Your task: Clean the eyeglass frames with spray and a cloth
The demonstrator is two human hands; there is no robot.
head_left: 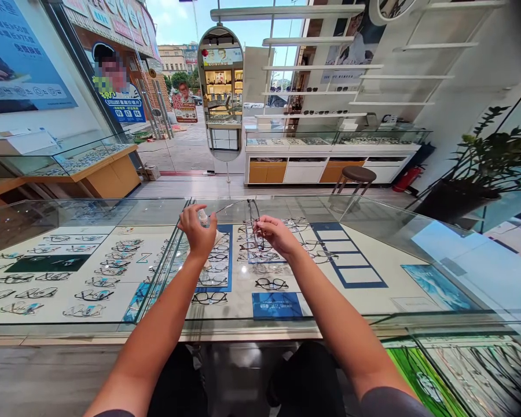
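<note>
Over the glass counter, my right hand (pixel 274 234) pinches a pair of eyeglasses (pixel 252 209) by the front. The frame stands on edge, and one thin temple stretches left toward my other hand. My left hand (pixel 198 230) is closed around a small clear bottle (pixel 204 218) with a whitish top; its fingers partly cover the bottle. A gap separates the bottle from the lenses. Beneath the glass top lie rows of eyeglasses, among them a dark round pair (pixel 271 284) below my right hand.
The glass display counter (pixel 226 334) spans the width in front of me. Under its top are a blue card (pixel 276 305) and a blue slotted tray (pixel 359 277). Beyond stand an oval mirror (pixel 220 130), a round stool (pixel 358 174) and a potted plant (pixel 449 200).
</note>
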